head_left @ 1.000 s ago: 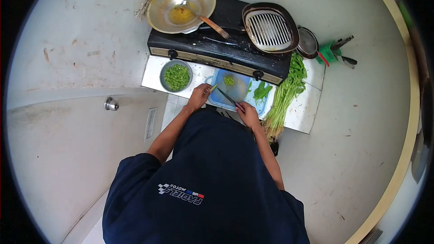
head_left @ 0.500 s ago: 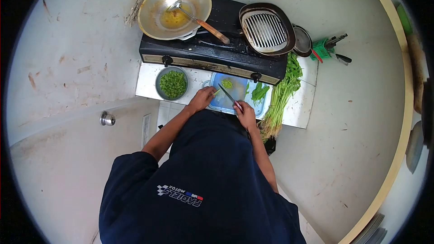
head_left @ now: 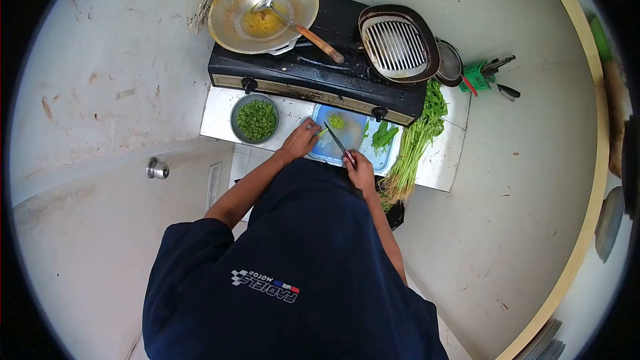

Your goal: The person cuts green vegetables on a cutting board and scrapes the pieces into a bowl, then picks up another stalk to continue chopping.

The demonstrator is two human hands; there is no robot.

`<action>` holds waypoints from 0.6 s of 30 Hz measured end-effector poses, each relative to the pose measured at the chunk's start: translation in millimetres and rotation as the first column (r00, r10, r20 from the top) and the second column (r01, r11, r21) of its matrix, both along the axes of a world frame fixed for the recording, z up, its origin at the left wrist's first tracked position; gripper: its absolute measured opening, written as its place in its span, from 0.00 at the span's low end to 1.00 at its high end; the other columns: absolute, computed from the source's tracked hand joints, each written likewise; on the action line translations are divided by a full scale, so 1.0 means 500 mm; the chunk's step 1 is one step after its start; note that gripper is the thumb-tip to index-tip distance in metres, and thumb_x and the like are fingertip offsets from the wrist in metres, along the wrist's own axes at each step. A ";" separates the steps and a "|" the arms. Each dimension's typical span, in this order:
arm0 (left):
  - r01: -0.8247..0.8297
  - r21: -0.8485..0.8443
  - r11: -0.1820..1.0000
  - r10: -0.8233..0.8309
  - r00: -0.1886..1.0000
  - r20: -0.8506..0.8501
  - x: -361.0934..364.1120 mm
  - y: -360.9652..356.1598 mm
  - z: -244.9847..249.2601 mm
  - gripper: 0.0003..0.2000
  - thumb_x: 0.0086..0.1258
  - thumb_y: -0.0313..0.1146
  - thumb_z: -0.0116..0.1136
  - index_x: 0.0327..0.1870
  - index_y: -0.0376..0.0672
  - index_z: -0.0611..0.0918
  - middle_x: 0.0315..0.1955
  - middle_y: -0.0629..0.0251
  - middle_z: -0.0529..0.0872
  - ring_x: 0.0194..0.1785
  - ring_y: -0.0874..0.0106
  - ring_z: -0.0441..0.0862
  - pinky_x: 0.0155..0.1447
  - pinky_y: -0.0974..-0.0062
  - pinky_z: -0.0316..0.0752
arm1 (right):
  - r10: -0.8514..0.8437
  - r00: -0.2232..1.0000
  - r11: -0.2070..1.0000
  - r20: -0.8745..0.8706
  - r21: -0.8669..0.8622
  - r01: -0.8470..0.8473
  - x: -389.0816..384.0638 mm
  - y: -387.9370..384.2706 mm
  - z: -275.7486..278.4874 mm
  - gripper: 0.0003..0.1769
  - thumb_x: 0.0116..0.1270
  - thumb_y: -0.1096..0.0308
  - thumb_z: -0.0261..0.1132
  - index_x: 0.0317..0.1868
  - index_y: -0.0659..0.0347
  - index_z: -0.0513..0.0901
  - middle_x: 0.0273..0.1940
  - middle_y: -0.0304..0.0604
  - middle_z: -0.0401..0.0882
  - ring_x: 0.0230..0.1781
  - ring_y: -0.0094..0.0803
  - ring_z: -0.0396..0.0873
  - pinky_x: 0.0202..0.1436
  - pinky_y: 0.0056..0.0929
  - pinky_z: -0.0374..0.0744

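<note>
Compared with a second ago, the knife [head_left: 336,138] tip reaches past the green stalk [head_left: 323,132], its blade now at or very near the stalk's end; cutting seems under way. The knife is over the blue tray [head_left: 327,152], long axis slanting away and leftward; the right hand [head_left: 361,172] grips its handle; the left hand's [head_left: 300,141] fingers pinch the stalk, which points rightward, slightly away.

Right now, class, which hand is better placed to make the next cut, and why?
Probably the right: the right hand grips the knife, pointed close to the green stalk that the left hand holds.
</note>
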State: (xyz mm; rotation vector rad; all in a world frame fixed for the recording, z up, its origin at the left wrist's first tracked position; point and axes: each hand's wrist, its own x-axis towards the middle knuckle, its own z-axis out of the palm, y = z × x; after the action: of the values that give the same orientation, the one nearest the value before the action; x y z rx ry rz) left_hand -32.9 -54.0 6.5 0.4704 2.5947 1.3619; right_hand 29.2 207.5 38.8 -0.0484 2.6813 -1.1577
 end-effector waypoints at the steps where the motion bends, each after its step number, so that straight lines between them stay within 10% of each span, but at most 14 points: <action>1: -0.001 -0.005 1.000 0.001 1.000 -0.027 0.001 0.001 -0.004 0.14 0.70 0.25 0.62 0.56 0.39 0.80 0.49 0.50 0.78 0.47 0.48 0.84 0.53 0.54 0.81 | -0.002 0.999 1.000 0.032 0.019 0.001 -0.002 0.001 -0.002 0.16 0.73 0.59 0.67 0.50 0.64 0.84 0.43 0.59 0.86 0.44 0.57 0.85 0.49 0.48 0.81; 18: -0.008 -0.145 0.989 -0.003 0.997 -0.072 0.012 0.030 0.000 0.15 0.70 0.25 0.60 0.58 0.41 0.81 0.47 0.51 0.80 0.53 0.48 0.80 0.58 0.54 0.79 | 0.061 0.997 0.998 0.056 0.028 -0.063 -0.010 0.029 -0.007 0.15 0.73 0.59 0.66 0.48 0.64 0.83 0.43 0.59 0.86 0.44 0.59 0.85 0.48 0.50 0.81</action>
State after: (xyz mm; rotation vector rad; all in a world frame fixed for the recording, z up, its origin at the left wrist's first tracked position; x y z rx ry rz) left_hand -26.7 -38.8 6.7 0.5023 2.7284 1.1665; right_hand 24.4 222.0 35.3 -0.0928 2.6285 -1.0843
